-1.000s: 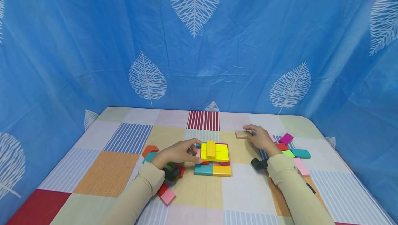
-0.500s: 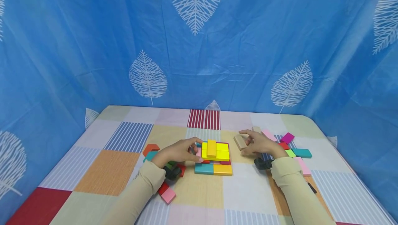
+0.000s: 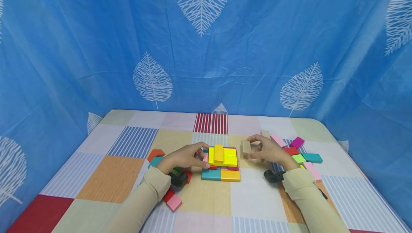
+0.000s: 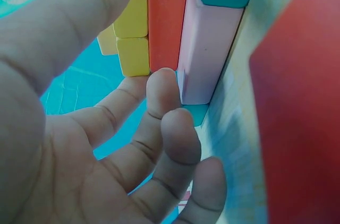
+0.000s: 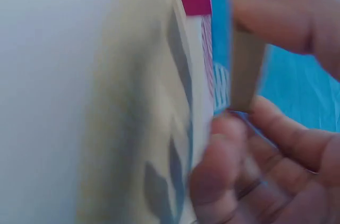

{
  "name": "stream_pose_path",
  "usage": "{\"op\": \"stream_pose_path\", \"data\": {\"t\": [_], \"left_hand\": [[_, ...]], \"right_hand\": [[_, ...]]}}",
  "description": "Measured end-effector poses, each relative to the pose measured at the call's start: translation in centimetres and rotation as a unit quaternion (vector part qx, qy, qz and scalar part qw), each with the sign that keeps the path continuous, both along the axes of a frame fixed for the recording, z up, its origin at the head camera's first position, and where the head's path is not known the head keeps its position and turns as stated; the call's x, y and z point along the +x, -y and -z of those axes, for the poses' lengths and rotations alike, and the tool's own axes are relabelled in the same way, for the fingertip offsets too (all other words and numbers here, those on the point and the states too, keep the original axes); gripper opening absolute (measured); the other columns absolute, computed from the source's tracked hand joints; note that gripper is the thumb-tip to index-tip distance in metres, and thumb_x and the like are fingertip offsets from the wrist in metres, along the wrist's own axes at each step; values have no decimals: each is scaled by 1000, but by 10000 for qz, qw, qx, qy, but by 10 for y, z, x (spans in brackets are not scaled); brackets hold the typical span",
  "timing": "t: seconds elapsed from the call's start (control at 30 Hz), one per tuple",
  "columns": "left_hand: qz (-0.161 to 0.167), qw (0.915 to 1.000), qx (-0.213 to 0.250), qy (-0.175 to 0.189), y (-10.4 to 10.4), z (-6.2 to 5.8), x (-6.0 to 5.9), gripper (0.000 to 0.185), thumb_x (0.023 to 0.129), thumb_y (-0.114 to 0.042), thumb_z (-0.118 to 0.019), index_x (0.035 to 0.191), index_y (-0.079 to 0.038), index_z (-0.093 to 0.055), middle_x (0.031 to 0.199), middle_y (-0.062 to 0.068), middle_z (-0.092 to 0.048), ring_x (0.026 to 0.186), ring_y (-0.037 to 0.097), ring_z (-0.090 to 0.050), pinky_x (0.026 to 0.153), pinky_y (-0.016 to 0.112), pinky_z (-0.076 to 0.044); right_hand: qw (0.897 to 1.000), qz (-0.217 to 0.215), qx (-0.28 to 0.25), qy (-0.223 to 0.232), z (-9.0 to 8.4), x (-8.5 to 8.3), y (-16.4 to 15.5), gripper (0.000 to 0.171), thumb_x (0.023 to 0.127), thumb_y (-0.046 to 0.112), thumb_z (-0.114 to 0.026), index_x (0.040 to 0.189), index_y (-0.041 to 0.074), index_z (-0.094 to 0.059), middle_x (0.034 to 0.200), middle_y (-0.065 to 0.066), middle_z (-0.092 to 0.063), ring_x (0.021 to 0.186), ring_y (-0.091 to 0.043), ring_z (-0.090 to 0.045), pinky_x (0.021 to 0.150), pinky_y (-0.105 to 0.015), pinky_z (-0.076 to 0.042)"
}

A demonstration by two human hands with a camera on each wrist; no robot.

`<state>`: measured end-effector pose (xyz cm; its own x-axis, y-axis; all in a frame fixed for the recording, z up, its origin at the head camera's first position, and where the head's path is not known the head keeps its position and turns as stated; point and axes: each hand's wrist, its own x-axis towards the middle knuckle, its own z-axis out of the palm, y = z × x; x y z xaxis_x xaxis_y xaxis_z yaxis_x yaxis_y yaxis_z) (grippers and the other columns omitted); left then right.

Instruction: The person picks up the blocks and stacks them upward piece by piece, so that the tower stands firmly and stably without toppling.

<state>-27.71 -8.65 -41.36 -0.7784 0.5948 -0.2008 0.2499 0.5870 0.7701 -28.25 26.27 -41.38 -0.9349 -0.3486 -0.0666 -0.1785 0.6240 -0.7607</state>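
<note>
A low layered stack of coloured blocks stands mid-table, with yellow blocks on its upper layer and an amber block lying across them. My left hand holds the stack's left end, thumb on the near side and index finger on the far side. In the left wrist view, my middle fingertip meets the end of an orange-red block beside a pink block. Right of the stack, my right hand pinches a plain wooden block at its two ends between thumb and fingers.
Behind the right hand lies another wooden block. Loose blocks, among them a pink one, a magenta one and a teal one, lie at the right. More, including an orange block, surround the left wrist.
The right hand has turned the wooden block from crosswise to lengthwise and brought it slightly nearer. The other wooden block has come into sight behind it. The left hand stays on the stack.
</note>
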Motion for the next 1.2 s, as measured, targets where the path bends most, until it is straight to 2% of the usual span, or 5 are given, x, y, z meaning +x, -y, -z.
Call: {"op": "stream_pose_path", "data": {"t": [0.13, 0.4, 0.67, 0.93, 1.2], "left_hand": [[-20, 10000, -14, 18, -1, -1, 0, 66, 96, -22, -84, 152, -6, -52, 110, 4, -62, 91, 19, -55, 74, 28, -48], [5, 9997, 77, -252, -1, -1, -2, 76, 91, -23, -89, 155, -6, -51, 114, 5, -60, 96, 20, -54, 76, 29, -49], [-196, 9965, -93, -806, -7, -8, 6, 82, 89, -29, -89, 158, -8, -51, 146, 16, -59, 130, 35, -52, 109, 60, -50], [-547, 9967, 61, -602, -19, -12, 15, 80, 90, -29, -90, 159, -9, -52, 153, 15, -57, 142, 38, -47, 114, 66, -44], [-666, 9916, 1087, -207, -28, -6, 19, 74, 93, -15, -86, 157, -1, -51, 155, 19, -55, 143, 41, -48, 120, 64, -40]], "right_hand": [[9990, -72, -307, -307, -2, 7, 7, 64, 88, 15, -89, 141, -5, -60, 130, -25, -63, 78, -21, -57, 58, -30, -56], [9958, -288, -581, -644, -5, 21, 20, 59, 88, 13, -90, 137, -4, -63, 112, -18, -64, 88, -25, -56, 69, -25, -52], [9928, -530, -597, -897, 0, 26, 36, 55, 86, 12, -90, 134, -3, -66, 118, -13, -67, 90, -24, -58, 72, -25, -54], [9935, -565, -423, -891, 4, 28, 45, 55, 86, 13, -91, 133, 0, -66, 123, -13, -68, 91, -24, -59, 73, -25, -56], [9927, -743, -519, -792, 3, 28, 47, 56, 88, 11, -89, 136, -2, -63, 125, -17, -65, 92, -25, -62, 77, -25, -57]]}}
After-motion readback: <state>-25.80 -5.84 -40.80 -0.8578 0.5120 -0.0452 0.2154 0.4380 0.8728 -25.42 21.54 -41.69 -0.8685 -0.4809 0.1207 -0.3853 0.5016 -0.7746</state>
